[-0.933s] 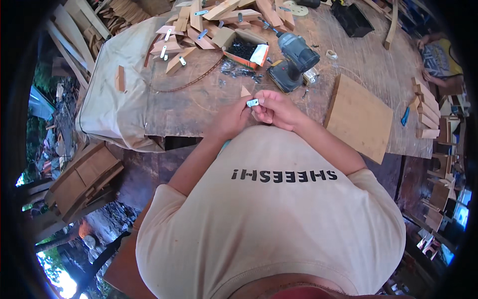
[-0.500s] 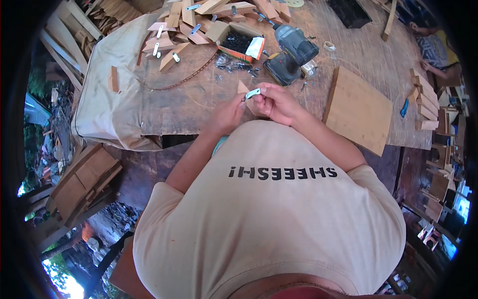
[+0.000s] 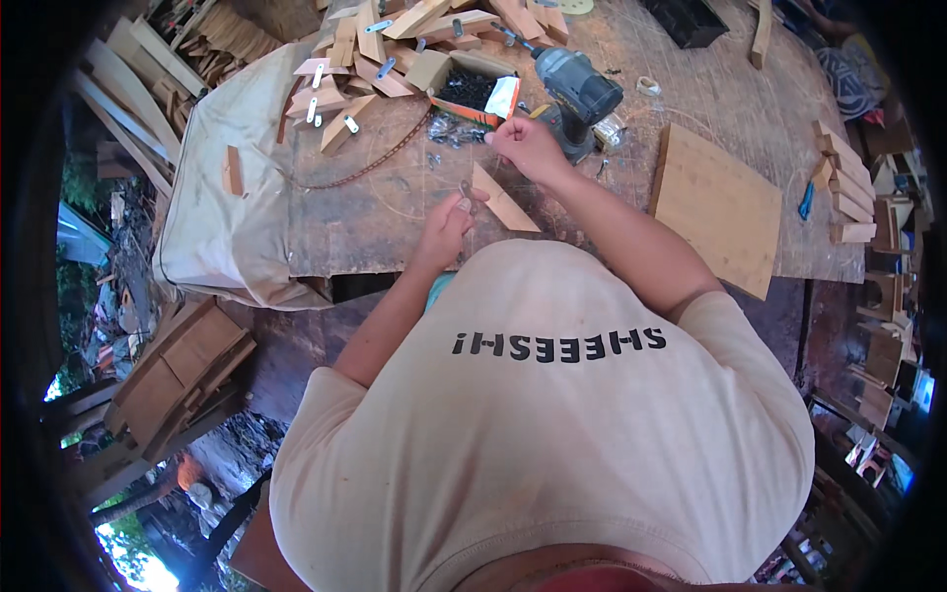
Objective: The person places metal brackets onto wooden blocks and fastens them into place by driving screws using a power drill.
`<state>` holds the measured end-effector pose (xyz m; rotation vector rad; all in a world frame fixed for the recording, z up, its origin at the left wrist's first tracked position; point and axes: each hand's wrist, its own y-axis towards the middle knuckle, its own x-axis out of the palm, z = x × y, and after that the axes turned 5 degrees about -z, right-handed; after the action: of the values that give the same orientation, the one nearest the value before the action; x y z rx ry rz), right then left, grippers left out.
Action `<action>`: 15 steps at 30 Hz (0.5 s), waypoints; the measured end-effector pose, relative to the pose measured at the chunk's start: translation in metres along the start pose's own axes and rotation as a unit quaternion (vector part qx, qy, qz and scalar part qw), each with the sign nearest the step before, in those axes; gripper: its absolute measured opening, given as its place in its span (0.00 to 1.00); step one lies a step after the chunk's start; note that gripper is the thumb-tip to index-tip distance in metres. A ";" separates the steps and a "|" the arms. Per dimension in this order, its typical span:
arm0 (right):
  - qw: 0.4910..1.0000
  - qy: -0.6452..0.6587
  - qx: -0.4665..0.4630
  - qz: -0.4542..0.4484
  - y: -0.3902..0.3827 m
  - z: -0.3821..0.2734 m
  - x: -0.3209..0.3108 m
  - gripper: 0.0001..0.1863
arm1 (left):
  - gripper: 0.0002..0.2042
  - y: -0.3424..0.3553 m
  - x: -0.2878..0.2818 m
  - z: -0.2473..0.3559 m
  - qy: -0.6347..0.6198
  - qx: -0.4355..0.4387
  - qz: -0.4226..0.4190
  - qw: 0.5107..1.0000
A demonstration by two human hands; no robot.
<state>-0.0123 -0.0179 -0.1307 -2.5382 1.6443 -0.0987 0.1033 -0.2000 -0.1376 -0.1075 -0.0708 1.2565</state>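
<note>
My left hand [image 3: 449,227] is closed, pinching a small metal plate [image 3: 467,187] upright between thumb and fingers. Just right of it, a narrow wooden block [image 3: 505,201] with slanted ends lies on the worn wooden table [image 3: 395,207]. My right hand [image 3: 528,148] reaches farther out, its fingers curled together near the front of an open carton [image 3: 472,91] of dark screws; anything in the fingers is too small to make out. Behind that hand stands a cordless drill [image 3: 582,84], its base partly hidden. Small clear plastic bags [image 3: 456,130] lie left of the hand.
A pile of wooden blocks [image 3: 414,30], several bearing metal plates, lies at the back. A thick wooden board [image 3: 718,212] rests to the right, with stacked blocks [image 3: 848,187] beyond. Pale cloth [image 3: 212,212] drapes the left end. Another person [image 3: 853,79] is at the far right.
My right hand has left the metal plate and moved away toward the screw carton. My left hand has shifted slightly down and left with the plate, uncovering the wooden block.
</note>
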 end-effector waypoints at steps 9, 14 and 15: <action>0.976 -0.193 -0.059 0.080 0.006 0.044 -0.012 0.09 | 0.14 -0.003 0.006 0.005 -0.068 -0.059 0.017 0.996; 0.966 -0.252 0.020 0.057 -0.013 0.010 -0.012 0.07 | 0.13 0.004 0.010 0.000 0.003 -0.071 0.011 0.997; 0.958 -0.278 0.009 0.069 -0.015 0.008 -0.010 0.07 | 0.13 0.005 0.012 0.000 -0.002 -0.067 0.018 0.998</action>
<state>-0.0020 -0.0018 -0.1366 -2.1440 1.5554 0.5556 0.1021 -0.1872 -0.1384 -0.2238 -0.1576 1.2867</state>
